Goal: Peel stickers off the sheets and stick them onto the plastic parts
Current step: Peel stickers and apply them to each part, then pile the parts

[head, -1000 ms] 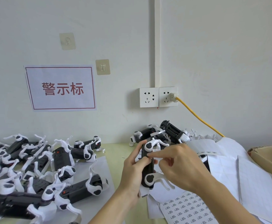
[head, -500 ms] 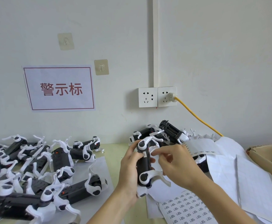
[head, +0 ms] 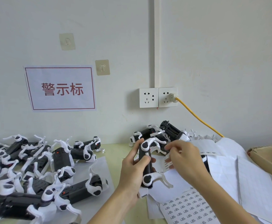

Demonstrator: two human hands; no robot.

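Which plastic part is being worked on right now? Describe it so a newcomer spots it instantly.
Start at the double wall socket with the yellow cable and drop straight down to the table edge. There the left hand grips one black-and-white plastic part upright, off the table. Unlike the part piles lying left and behind, it is the only one held, with the right hand beside it.

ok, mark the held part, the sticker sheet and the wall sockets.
held part (head: 145,160): head view, black body.
sticker sheet (head: 188,207): head view, printed rows.
wall sockets (head: 148,97): head view, left plate.
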